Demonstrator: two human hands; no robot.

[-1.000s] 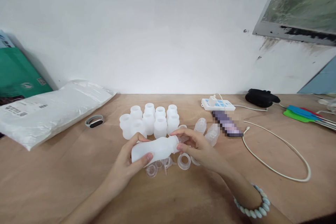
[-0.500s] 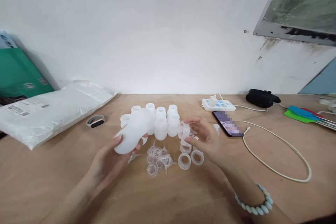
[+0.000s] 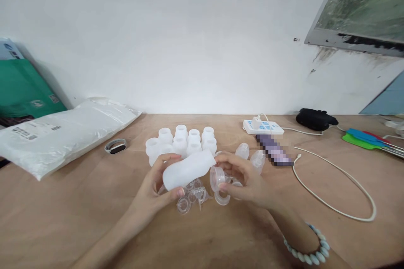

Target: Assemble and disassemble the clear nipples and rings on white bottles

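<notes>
My left hand (image 3: 154, 191) is closed round a milky white plastic bottle (image 3: 188, 171), tilted on its side with the neck pointing right. Between the fingers and thumb of my right hand (image 3: 248, 178) is a clear bottle collar (image 3: 216, 178), its opening turned toward the bottle's neck but apart from it. A clear pointed part, perhaps a teat, shows behind the collar, partly hidden by the fingers. Below lie several clear silicone teats (image 3: 184, 204) in a heap, and another clear collar ring (image 3: 222, 198) is partly covered. Several white bottles (image 3: 179, 145) stand upright beyond my hands.
Clear caps (image 3: 242, 151) stand behind my right hand. Farther right are a phone (image 3: 274, 150), a power strip (image 3: 263, 127), a looped white cable (image 3: 341, 166), a black case (image 3: 316, 119) and coloured spatulas (image 3: 366, 138). To the left lie a fitness band (image 3: 115, 147) and a white parcel (image 3: 67, 132).
The bottle in my left hand has swung down and right, from leaning away over the standing bottles to lying nearly level. My right hand has lowered slightly with the collar, turning it toward the bottle.
</notes>
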